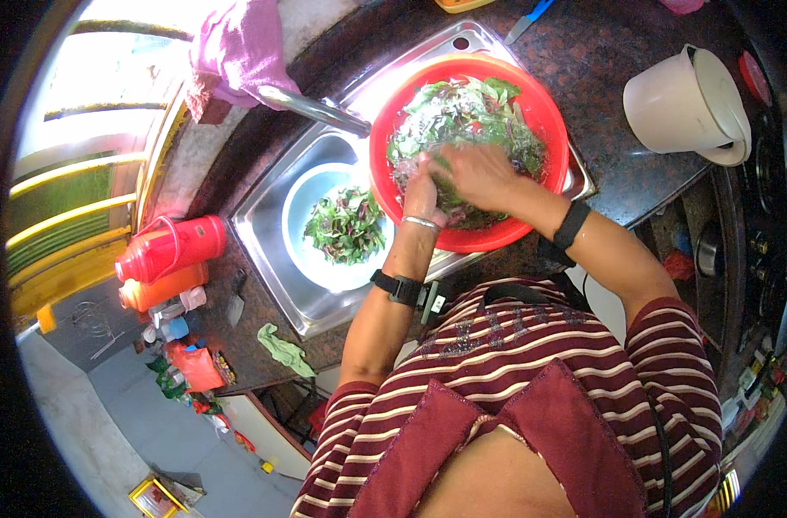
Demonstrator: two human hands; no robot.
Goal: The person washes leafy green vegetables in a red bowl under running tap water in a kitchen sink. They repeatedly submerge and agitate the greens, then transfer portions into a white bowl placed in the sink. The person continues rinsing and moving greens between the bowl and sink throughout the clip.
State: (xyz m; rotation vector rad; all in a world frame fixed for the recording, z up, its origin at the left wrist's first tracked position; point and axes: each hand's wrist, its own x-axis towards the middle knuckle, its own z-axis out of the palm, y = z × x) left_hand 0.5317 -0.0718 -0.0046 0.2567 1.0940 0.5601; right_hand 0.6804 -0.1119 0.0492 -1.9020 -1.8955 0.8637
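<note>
A red plastic basin (555,152) sits over the right part of the steel sink, full of leafy greens (477,103) with reddish stems in water. My left hand (422,197), with a silver bangle at its wrist, is inside the basin's near side. Against it, my right hand (481,171) bends over the same spot, its fingers blurred. Some green leaves are pressed between the two hands. To the left, a pale blue bowl (293,236) in the sink bowl holds a smaller heap of leafy greens (348,226).
A steel faucet (322,113) reaches to the basin's rim, with a pink cloth (238,52) behind. A beige plastic jug (665,107) stands right. Red and orange flasks (179,249), a knife (236,301) and a green cloth (283,349) are left. A blue-handled knife (529,19) lies at the back.
</note>
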